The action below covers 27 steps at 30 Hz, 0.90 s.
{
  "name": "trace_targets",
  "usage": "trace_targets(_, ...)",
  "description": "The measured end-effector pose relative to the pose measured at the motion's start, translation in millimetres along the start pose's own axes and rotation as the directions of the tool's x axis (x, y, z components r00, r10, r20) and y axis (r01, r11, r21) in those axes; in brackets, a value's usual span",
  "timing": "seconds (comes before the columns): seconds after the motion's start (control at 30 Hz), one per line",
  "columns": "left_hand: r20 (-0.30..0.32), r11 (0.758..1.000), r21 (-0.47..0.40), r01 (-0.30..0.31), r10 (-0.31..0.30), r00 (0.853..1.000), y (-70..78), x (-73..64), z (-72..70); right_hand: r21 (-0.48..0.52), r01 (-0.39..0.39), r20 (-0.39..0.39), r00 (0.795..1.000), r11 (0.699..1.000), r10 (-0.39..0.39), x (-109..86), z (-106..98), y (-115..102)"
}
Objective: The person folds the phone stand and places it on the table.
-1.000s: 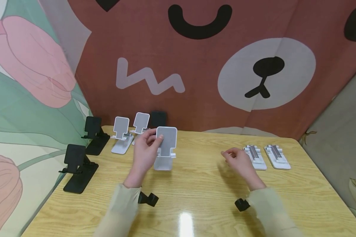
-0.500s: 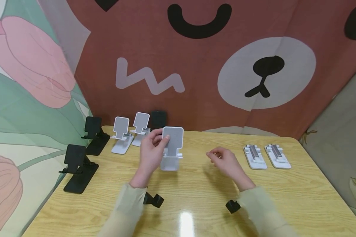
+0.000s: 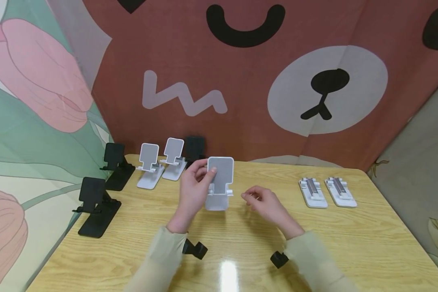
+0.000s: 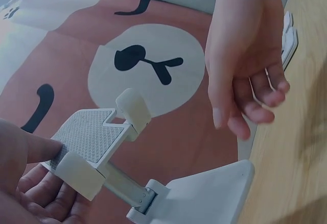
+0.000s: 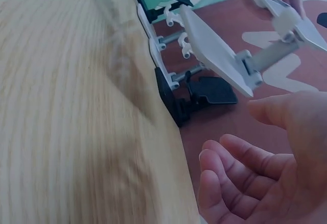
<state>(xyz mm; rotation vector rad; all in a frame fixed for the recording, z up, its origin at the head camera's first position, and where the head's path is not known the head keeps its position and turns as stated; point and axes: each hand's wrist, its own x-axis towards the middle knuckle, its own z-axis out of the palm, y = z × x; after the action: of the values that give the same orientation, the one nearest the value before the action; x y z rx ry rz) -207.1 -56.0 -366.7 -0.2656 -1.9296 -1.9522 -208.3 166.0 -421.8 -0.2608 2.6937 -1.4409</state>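
A white phone stand (image 3: 220, 174) with a grey padded plate is held up over the table by my left hand (image 3: 195, 188). The thumb presses the pad and the other fingers lie behind the plate. In the left wrist view the stand's hinged arm is extended between the padded plate (image 4: 89, 134) and the white base (image 4: 204, 196). My right hand (image 3: 268, 205) is just right of the stand, apart from it, with loosely bent fingers and nothing in them. The right wrist view shows that hand (image 5: 265, 168) below the stand's base (image 5: 214, 48).
Two unfolded white stands (image 3: 149, 164) (image 3: 174, 156) stand at the back left. Black stands (image 3: 95, 207) (image 3: 114, 166) (image 3: 195, 148) are nearby. Two folded white stands (image 3: 313, 192) (image 3: 340, 192) lie at the right. A printed cloth (image 3: 248, 101) hangs behind the wooden table (image 3: 241, 251).
My left hand has carried the white phone stand to the right. My right hand has moved left, away from the folded stands and close to the held one.
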Motion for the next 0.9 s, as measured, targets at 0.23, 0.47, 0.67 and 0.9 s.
trace_targets(0.23, 0.029, 0.999, -0.020, -0.026, 0.027, 0.999, 3.0, -1.7, 9.0, 0.082, -0.025, 0.017, 1.000, 0.996, 0.024, 0.2, 8.2, -1.4)
trace_targets(0.47, 0.053, 0.999, -0.033, -0.017, 0.019, 0.998, 4.6, -5.8, 16.3, 0.209, 0.015, 0.090, 0.995, 0.978, -0.034, -3.2, 18.3, -1.2)
trace_targets(0.67, 0.071, 0.998, -0.058, -0.009, 0.013, 0.997, 5.5, -8.1, 20.5, 0.295, 0.070, 0.119, 0.987, 0.953, -0.110, -5.7, 26.2, 1.2)
trace_targets(0.9, 0.081, 0.998, -0.059, 0.004, 0.001, 0.997, 4.1, -8.2, 21.5, 0.428, 0.076, 0.137, 0.980, 0.900, -0.148, -3.6, 30.7, 2.1)
